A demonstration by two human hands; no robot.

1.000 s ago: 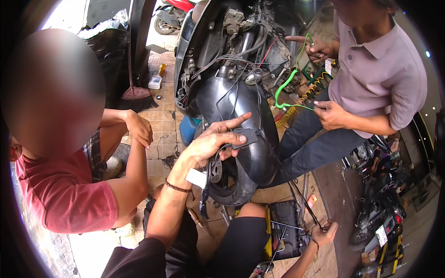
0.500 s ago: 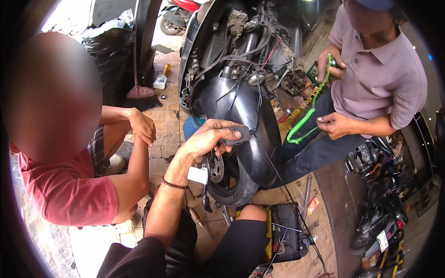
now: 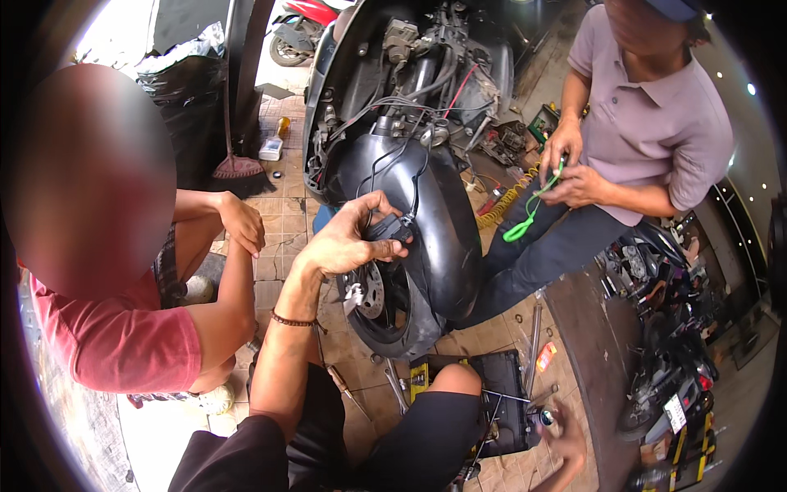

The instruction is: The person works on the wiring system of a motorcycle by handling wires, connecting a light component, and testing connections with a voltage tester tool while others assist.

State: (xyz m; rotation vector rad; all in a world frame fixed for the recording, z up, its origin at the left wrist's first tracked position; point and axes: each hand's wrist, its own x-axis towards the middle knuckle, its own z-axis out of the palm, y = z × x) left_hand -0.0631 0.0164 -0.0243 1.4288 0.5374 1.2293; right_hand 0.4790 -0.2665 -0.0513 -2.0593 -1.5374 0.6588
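Note:
My left hand (image 3: 365, 238) grips a small black module (image 3: 392, 231) with dark wires, in front of the black scooter mudguard (image 3: 447, 275). My right hand (image 3: 566, 439), smeared by motion at the lower right, is beside a small round object (image 3: 548, 418) near the open black toolbox (image 3: 504, 439); whether it holds that object is unclear. Above the module lie exposed scooter parts (image 3: 418, 74) and loose wiring. The front wheel with its brake disc (image 3: 369, 299) shows below my left hand.
A person in a red shirt (image 3: 123, 344) crouches at left. A co-worker in a mauve shirt (image 3: 648, 139) holds a green cord (image 3: 516, 230) at right. A broom (image 3: 238, 168), wrenches (image 3: 393, 381), a screwdriver (image 3: 336, 377) and parked motorbikes (image 3: 656, 361) surround the scooter.
My left hand has shifted left and turned the module. My right hand has come back into view, without the long black cable it held earlier. The co-worker's hands have drawn together on the green cord.

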